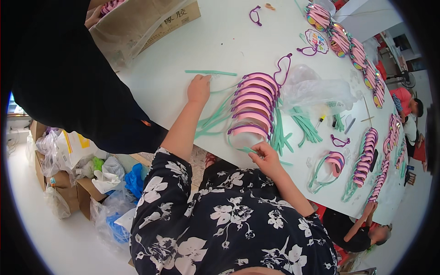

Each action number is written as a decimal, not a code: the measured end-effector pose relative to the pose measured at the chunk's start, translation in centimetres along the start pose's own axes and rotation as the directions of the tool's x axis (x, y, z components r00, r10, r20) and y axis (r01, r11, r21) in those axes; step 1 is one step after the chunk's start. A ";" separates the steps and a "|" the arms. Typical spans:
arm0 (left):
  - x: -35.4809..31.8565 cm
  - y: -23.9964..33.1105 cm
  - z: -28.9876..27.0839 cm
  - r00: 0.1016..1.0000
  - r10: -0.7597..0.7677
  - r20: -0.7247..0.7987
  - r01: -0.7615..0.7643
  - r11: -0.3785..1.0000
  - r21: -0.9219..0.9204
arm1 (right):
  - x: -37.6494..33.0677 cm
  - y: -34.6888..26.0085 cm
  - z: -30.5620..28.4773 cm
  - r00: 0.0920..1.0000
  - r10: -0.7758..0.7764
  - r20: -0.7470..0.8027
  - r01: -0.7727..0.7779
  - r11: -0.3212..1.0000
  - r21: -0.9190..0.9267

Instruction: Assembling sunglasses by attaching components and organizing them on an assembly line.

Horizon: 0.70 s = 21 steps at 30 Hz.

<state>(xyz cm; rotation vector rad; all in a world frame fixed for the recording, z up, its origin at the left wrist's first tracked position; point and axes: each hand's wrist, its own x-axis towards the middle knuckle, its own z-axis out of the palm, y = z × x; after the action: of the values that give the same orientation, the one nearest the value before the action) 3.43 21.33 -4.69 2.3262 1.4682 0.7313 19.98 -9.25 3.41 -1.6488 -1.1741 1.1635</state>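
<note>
Pinched between the thumb and fingers of my right hand (pixel 266 158) is the end of a green strap (pixel 248 150), just below the near end of a row of pink-and-purple goggle frames (pixel 251 103). The frames stand nested on the white table, with green straps trailing from both sides. My left hand (pixel 199 89) lies left of the row, its fingers curled down beside a loose green strap (pixel 220 72). What those fingertips hold is hidden. A thin strap runs from near this hand to the row.
A clear plastic bag (pixel 311 89) and a bundle of green straps (pixel 305 126) lie right of the row. More goggle stacks (pixel 365 158) line the table's right side, where another person (pixel 353 229) works. A dark-sleeved person (pixel 78 82) stands close at left, by a cardboard box (pixel 174 23).
</note>
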 end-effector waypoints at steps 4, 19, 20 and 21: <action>-0.2 0.1 -0.1 0.996 0.083 0.013 -0.083 0.995 0.056 | -0.2 0.6 -0.1 0.999 0.016 -0.034 -0.014 0.998 0.056; -11.2 10.9 -8.4 0.852 -0.216 0.477 0.523 0.386 -0.760 | 0.5 -1.6 0.9 0.994 0.063 -0.088 -0.030 0.942 0.334; -12.7 11.3 -8.5 0.776 -0.203 0.597 0.629 0.190 -0.754 | 0.7 -1.8 1.0 0.994 0.056 -0.092 -0.019 0.932 0.362; -14.1 11.6 -8.7 0.690 -0.167 0.705 0.713 -0.010 -0.701 | 0.6 -1.9 1.1 0.994 0.050 -0.096 -0.008 0.920 0.391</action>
<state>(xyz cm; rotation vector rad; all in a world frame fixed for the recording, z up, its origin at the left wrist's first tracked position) 2.35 3.42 4.61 0.7196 0.8901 0.5742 18.53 -8.07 4.78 -1.4037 -0.7900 1.2230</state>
